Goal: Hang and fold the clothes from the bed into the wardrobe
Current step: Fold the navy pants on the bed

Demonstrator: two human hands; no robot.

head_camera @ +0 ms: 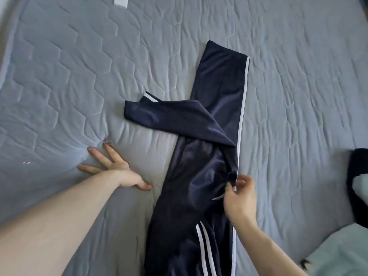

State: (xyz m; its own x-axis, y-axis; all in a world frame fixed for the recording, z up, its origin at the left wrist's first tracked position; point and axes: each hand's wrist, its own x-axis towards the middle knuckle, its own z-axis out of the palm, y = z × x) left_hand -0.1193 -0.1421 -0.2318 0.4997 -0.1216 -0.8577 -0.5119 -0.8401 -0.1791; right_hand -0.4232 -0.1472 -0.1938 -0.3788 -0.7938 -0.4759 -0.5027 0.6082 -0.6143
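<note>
Running from the near edge up and away from us, the navy track pants (pixel 209 176) lie lengthwise on the grey quilted bed cover (pixel 79 86), white side stripe along their right edge. One leg end is folded back and points left across the long axis. Our left hand (pixel 117 170) presses flat on the cover just left of the pants, fingers spread. Our right hand (pixel 240 198) pinches the striped edge midway along. At the far right sit a dark garment (pixel 358 176) and pale green fabric (pixel 342 253), possibly more clothing.
</note>
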